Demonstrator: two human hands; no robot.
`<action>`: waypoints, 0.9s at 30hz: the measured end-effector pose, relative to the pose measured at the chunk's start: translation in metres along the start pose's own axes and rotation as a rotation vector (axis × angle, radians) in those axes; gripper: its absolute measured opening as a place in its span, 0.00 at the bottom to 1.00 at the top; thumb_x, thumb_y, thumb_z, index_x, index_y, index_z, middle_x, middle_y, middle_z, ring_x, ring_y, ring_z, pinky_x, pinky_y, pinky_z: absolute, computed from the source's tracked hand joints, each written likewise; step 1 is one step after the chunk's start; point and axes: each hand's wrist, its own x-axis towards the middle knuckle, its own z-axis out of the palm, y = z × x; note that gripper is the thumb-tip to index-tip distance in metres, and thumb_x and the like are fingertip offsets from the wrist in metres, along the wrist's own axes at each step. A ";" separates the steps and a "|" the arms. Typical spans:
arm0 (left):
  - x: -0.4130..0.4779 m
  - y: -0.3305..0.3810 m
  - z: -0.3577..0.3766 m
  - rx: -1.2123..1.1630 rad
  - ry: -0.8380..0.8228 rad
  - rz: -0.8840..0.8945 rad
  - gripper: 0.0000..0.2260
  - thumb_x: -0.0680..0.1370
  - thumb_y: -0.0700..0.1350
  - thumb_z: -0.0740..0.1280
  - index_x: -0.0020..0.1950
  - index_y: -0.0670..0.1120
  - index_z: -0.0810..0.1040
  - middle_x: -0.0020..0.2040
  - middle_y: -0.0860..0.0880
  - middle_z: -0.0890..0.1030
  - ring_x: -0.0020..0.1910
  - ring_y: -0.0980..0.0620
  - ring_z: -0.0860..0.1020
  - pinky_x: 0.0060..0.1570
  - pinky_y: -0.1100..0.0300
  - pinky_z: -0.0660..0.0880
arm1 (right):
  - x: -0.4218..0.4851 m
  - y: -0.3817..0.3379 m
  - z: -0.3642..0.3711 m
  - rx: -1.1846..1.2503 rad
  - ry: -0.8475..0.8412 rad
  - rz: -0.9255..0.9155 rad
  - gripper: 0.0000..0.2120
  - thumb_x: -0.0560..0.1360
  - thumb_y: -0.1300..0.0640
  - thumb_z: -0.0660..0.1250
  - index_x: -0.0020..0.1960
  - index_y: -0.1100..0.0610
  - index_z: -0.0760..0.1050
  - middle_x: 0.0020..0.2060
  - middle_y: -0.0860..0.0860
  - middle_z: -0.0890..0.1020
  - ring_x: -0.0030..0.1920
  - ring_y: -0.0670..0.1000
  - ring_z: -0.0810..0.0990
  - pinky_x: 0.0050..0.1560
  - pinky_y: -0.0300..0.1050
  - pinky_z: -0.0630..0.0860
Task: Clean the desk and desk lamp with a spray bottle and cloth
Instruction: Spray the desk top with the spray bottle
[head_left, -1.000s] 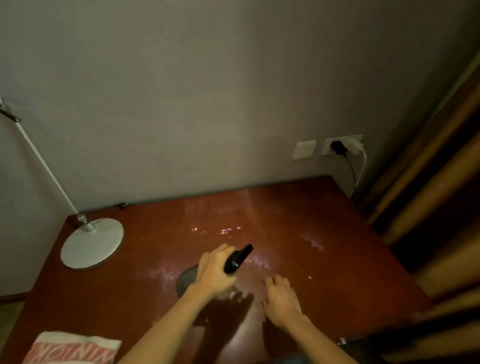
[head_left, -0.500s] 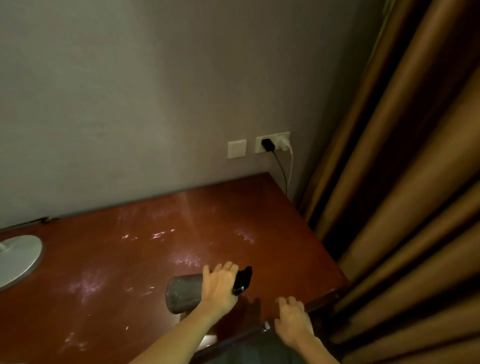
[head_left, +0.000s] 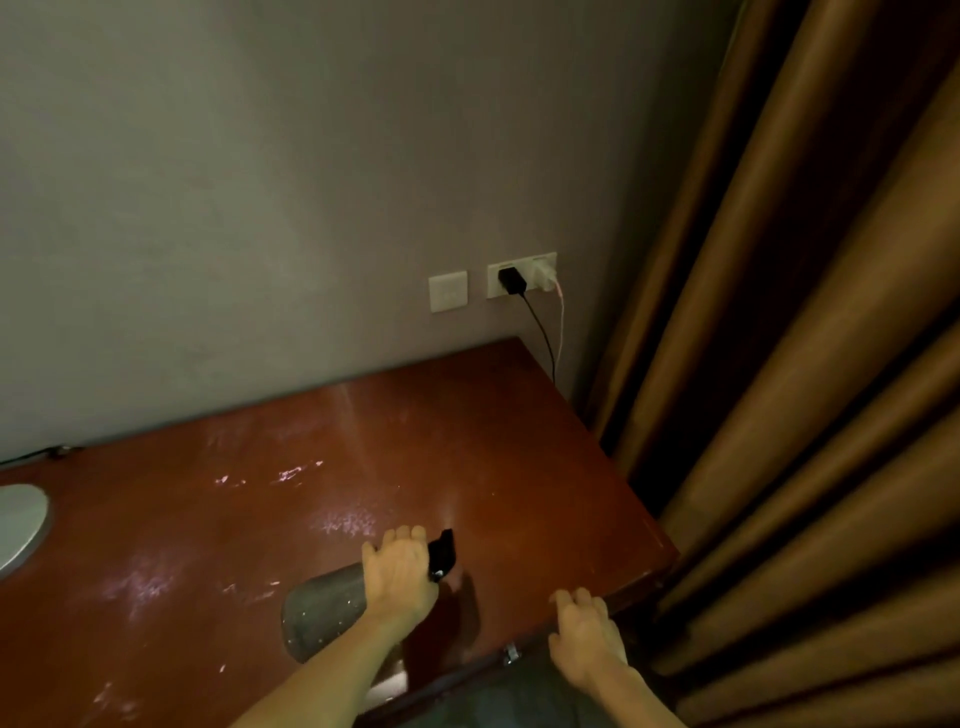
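Observation:
My left hand (head_left: 397, 574) grips the neck of a grey translucent spray bottle (head_left: 322, 613) with a black nozzle (head_left: 441, 553), held tilted above the reddish-brown desk (head_left: 467, 441), nozzle pointing towards the far right corner. A faint mist hangs just beyond the nozzle. Wet spray patches (head_left: 343, 522) glisten on the desk top. My right hand (head_left: 587, 634) rests on the desk's front edge near the right corner, fingers fairly straight. Only the edge of the desk lamp's round white base (head_left: 21, 525) shows at far left. No cloth is in view.
Brown curtains (head_left: 805, 364) hang close along the desk's right side. On the grey wall sit a switch (head_left: 448, 291) and a socket (head_left: 522, 274) with two plugs; their cables drop behind the desk's far right corner. A thin cable (head_left: 36, 454) lies at the back left.
The view has swung to the right: the lamp has slid almost out of frame and the cloth is gone from view. My right hand moved to the desk's front right edge. The bottle now sprays rightward.

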 end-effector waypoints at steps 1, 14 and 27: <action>0.003 -0.005 -0.001 -0.022 0.003 -0.036 0.20 0.72 0.50 0.69 0.61 0.49 0.70 0.58 0.52 0.75 0.60 0.51 0.73 0.59 0.55 0.67 | 0.001 -0.001 0.000 -0.002 -0.003 -0.002 0.22 0.78 0.56 0.62 0.70 0.52 0.63 0.67 0.52 0.67 0.67 0.54 0.66 0.66 0.48 0.69; -0.022 -0.095 -0.008 -0.101 0.019 -0.199 0.18 0.72 0.48 0.69 0.60 0.53 0.70 0.59 0.54 0.76 0.60 0.52 0.74 0.58 0.57 0.67 | 0.021 -0.056 0.010 -0.077 -0.020 -0.153 0.23 0.77 0.57 0.62 0.72 0.53 0.63 0.68 0.53 0.68 0.67 0.53 0.67 0.66 0.48 0.69; -0.116 -0.135 0.041 -0.099 -0.134 -0.323 0.21 0.73 0.45 0.67 0.64 0.51 0.67 0.62 0.52 0.73 0.61 0.52 0.73 0.62 0.56 0.65 | 0.016 -0.128 0.043 -0.227 -0.075 -0.397 0.22 0.77 0.59 0.60 0.71 0.53 0.64 0.67 0.54 0.68 0.65 0.54 0.68 0.64 0.46 0.70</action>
